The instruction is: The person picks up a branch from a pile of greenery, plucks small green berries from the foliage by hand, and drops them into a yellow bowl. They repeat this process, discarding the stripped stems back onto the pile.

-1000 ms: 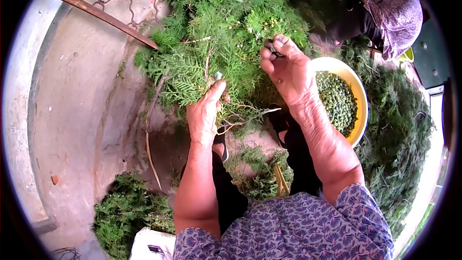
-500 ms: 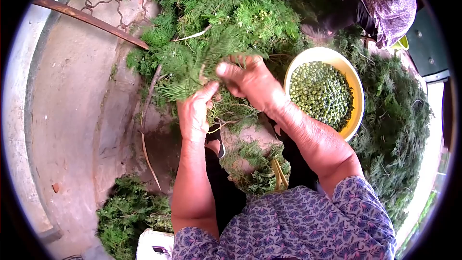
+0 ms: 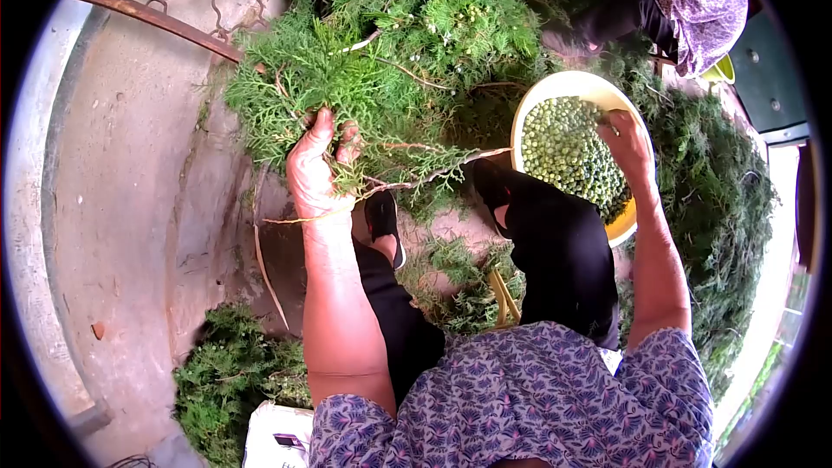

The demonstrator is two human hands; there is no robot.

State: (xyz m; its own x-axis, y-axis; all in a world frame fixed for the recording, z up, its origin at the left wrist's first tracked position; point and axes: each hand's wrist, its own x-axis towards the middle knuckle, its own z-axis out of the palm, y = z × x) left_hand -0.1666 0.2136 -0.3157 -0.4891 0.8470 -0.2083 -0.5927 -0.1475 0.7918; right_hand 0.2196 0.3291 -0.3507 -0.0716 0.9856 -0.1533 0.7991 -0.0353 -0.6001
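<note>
My left hand (image 3: 314, 175) is closed around the stems of a leafy evergreen sprig (image 3: 303, 87), whose flat green fronds fan out above the fingers. A thin bare twig (image 3: 425, 180) crosses near that wrist and reaches towards the basin. Over the right side of a pale yellow basin (image 3: 565, 83) is my right hand (image 3: 631, 149), its fingers curled down towards the contents. Whether those fingers hold anything is hidden. Many small round green cones (image 3: 568, 152) fill much of the basin.
A large heap of evergreen branches (image 3: 416, 26) lies ahead, and more greenery (image 3: 711, 199) lies right of the basin. Another person (image 3: 693, 0) sits at the upper right. A wooden pole (image 3: 156, 17) slants across the upper left. A white box (image 3: 276, 438) stands at lower left.
My right hand has left the sprig and moved right, over the basin. My left hand has shifted slightly left and up, still holding the sprig.
</note>
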